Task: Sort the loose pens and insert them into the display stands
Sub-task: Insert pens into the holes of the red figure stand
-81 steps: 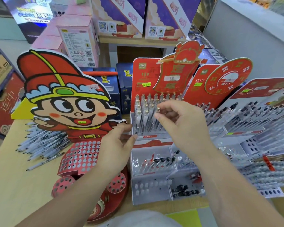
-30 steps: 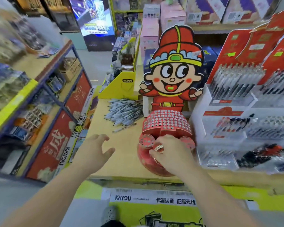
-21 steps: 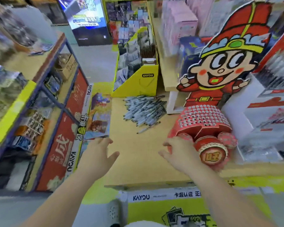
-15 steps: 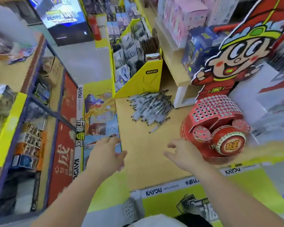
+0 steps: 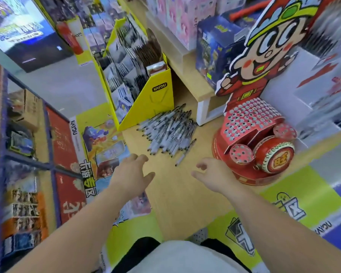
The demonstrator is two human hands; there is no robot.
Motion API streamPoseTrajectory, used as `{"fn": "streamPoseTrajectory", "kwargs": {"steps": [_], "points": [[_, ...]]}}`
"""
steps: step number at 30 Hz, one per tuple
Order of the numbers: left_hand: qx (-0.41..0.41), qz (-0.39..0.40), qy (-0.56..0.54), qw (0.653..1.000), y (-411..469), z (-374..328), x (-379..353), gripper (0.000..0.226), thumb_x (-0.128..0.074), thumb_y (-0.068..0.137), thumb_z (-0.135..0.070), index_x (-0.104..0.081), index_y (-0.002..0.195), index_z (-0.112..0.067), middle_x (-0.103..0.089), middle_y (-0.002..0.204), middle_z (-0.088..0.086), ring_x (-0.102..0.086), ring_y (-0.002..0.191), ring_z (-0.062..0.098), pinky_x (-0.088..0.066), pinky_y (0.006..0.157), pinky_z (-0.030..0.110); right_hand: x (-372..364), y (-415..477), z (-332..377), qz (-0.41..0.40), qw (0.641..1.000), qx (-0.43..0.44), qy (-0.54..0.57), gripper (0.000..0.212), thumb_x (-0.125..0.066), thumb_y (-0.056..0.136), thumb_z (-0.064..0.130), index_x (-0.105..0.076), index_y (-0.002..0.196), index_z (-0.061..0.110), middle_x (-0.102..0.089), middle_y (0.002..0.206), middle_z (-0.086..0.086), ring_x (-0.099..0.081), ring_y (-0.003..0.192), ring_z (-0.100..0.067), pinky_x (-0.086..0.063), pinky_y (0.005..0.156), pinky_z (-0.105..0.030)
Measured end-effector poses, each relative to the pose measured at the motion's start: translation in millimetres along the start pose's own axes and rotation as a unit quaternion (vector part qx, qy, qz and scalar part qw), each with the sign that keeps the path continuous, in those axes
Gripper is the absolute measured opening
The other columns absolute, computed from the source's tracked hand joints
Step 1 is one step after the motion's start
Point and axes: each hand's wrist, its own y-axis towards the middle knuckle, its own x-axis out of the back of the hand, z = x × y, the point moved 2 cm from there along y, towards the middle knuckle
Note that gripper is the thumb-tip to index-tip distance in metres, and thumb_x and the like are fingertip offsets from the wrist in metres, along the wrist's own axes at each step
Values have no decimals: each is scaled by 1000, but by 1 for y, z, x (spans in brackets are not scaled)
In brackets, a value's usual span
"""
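A heap of loose grey-and-black pens [image 5: 170,133] lies on the wooden counter [image 5: 177,194] beside a yellow card rack. To its right stands a red cartoon-figure display stand [image 5: 252,134] with many empty round holes and a drum-shaped front. My left hand [image 5: 131,177] hovers over the counter just short of the pens, fingers spread, holding nothing. My right hand [image 5: 213,175] hovers beside the stand's base, fingers loosely curled and empty. One pen [image 5: 182,157] lies apart between the hands and the heap.
A yellow KAYOU card rack [image 5: 146,91] stands behind the pens. A low wooden shelf [image 5: 197,79] carries blue and pink boxes. Blurred white pen stands [image 5: 323,99] are at the right. A blue shelf unit [image 5: 28,154] fills the left across the aisle.
My right hand has let go of the red stand, which now sits further right on the counter. My view has swung left and both hands have moved toward the pen heap.
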Motion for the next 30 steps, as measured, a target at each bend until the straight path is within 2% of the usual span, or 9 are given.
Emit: {"fn": "streamPoseTrajectory", "kwargs": {"steps": [3, 9, 11, 14, 18, 20, 23, 26, 30], "points": [[-10, 12, 0, 1000, 23, 5, 3, 56, -57, 96, -54, -43, 143, -27, -49, 137, 3, -57, 113, 26, -50, 95, 44, -6, 17, 4, -2, 1000, -21, 22, 45, -66, 90, 52, -65, 125, 23, -65, 123, 3, -61, 106, -18, -45, 80, -28], [-50, 45, -40, 997, 93, 21, -10, 59, -58, 96, -51, -41, 146, -24, -46, 141, 6, -48, 127, 30, -49, 97, 43, -28, 56, 11, -23, 989, -116, 93, 52, -63, 90, 54, -62, 130, 21, -63, 125, 3, -60, 106, -17, -44, 81, -28], [-66, 54, -55, 995, 128, 25, -16, 60, -60, 96, -49, -41, 146, -21, -45, 141, 8, -50, 125, 32, -48, 96, 42, -40, 69, 13, -46, 976, -163, 136, 54, -65, 89, 53, -61, 131, 20, -63, 125, 1, -60, 107, -17, -43, 82, -28], [-107, 63, -78, 989, 171, 24, -24, 53, -61, 95, -45, -47, 138, -16, -48, 133, 9, -50, 122, 30, -43, 86, 36, -57, 83, 19, -83, 952, -221, 193, 56, -65, 90, 48, -58, 135, 16, -62, 130, -3, -59, 115, -20, -46, 93, -30], [-144, 35, -59, 987, 207, 15, -28, 60, -60, 95, -49, -49, 141, -12, -51, 134, 11, -51, 123, 29, -45, 93, 38, -71, 99, 26, -147, 910, -280, 270, 59, -66, 92, 40, -53, 140, 9, -58, 138, -8, -56, 122, -24, -46, 101, -36], [-152, 30, -69, 985, 216, 9, -32, 71, -59, 93, -57, -46, 145, -10, -49, 137, 12, -51, 125, 30, -47, 96, 39, -74, 110, 30, -170, 895, -293, 288, 60, -65, 92, 43, -53, 140, 8, -59, 137, -8, -57, 119, -23, -46, 99, -34], [-159, 21, -75, 984, 225, 0, -37, 85, -62, 89, -64, -40, 150, -8, -45, 146, 14, -51, 129, 32, -49, 99, 42, -72, 126, 36, -201, 878, -298, 317, 54, -66, 93, 39, -57, 136, 8, -64, 130, -6, -61, 114, -21, -42, 87, -26], [-165, 18, -82, 983, 231, -6, -39, 91, -69, 85, -61, -37, 152, -9, -40, 151, 13, -55, 127, 32, -49, 100, 40, -69, 141, 39, -237, 867, -295, 324, 48, -71, 89, 36, -63, 130, 12, -65, 125, -4, -62, 104, -18, -40, 82, -23], [-184, 22, -92, 978, 236, -9, -40, 91, -75, 84, -54, -37, 153, -8, -39, 152, 12, -50, 133, 32, -46, 107, 41, -70, 153, 34, -264, 866, -300, 299, 45, -75, 84, 42, -68, 121, 17, -63, 121, -5, -57, 91, -12, -41, 80, -22]]}}
